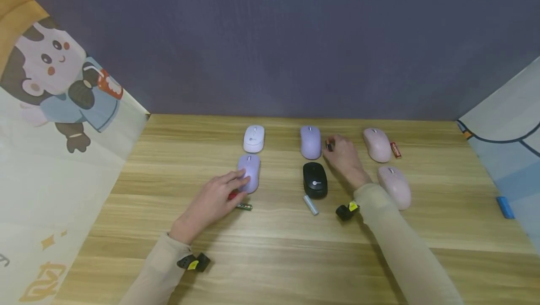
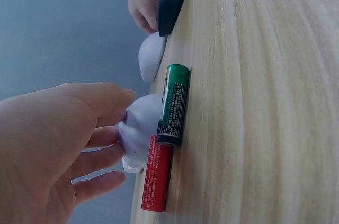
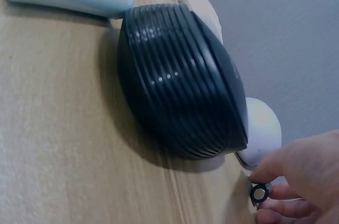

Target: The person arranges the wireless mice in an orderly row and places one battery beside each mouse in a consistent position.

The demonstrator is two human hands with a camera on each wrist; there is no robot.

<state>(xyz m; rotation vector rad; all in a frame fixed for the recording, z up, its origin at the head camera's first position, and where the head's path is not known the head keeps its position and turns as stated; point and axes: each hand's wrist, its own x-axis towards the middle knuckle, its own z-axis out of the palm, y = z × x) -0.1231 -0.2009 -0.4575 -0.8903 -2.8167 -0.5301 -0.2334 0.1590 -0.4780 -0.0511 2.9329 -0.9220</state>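
My left hand point(image 1: 213, 202) reaches over the left side of a purple mouse point(image 1: 250, 174), its fingers loosely bent and overlapping it. Close by that hand, a green-and-black battery point(image 2: 174, 105) and a red battery point(image 2: 157, 176) lie end to end on the wood. Between thumb and fingertips, my right hand point(image 1: 343, 157) pinches a small dark battery point(image 3: 259, 193), whose silver end faces the wrist camera. Just left of this hand sits another purple mouse point(image 1: 311, 142). A black mouse point(image 1: 315, 181) is nearer the front, with a pale blue battery point(image 1: 311, 205) beside it.
A white mouse point(image 1: 254, 138) stands at the back left of the wooden table point(image 1: 270, 258). Two pink mice, one behind point(image 1: 377, 145) and one in front point(image 1: 395, 188), are at the right. Another red battery point(image 1: 395, 150) lies there. A dark panel point(image 1: 270, 42) borders the back.
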